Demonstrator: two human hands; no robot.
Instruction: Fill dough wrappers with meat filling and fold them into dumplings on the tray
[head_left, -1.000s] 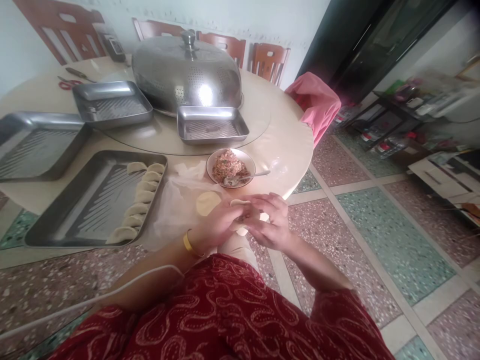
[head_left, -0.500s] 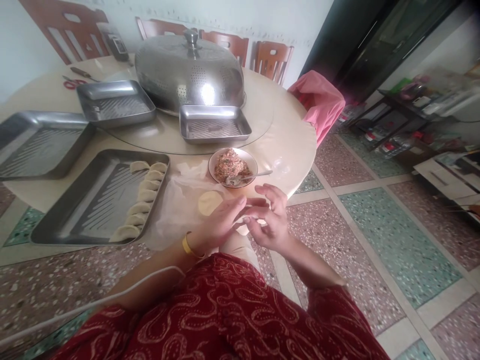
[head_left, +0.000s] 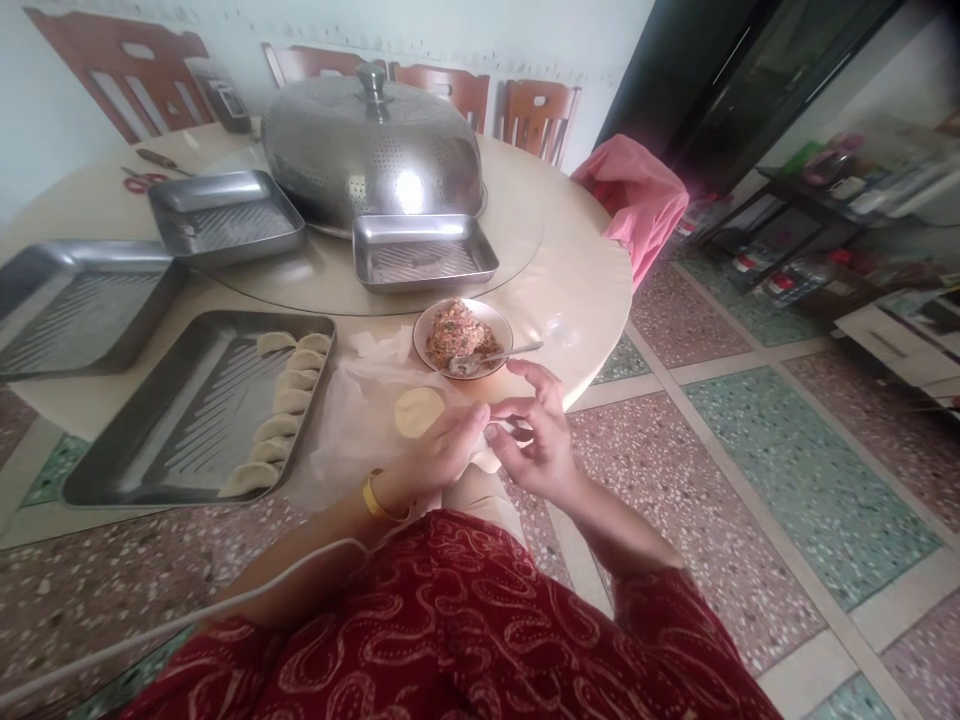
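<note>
The bare left hand [head_left: 448,448], thumb uppermost, faces the curled bare right hand [head_left: 536,435], fingertips close together; one right finger [head_left: 538,374] arches above them, both bare forearms [head_left: 626,530] slanting in from below.

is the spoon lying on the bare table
No, the spoon rests in the bowl with the filling, its handle jutting out over the right side.

Smooth bowl [head_left: 508,322], coarse filling [head_left: 454,332] inside it, shiny metal spoon [head_left: 516,350] against its rim, smooth matt dough round [head_left: 420,412] in front of it, ridged metal tray [head_left: 180,410] to its left, glossy metal dome [head_left: 330,140] beyond it, smooth worktop [head_left: 559,265] beneath it.
</note>
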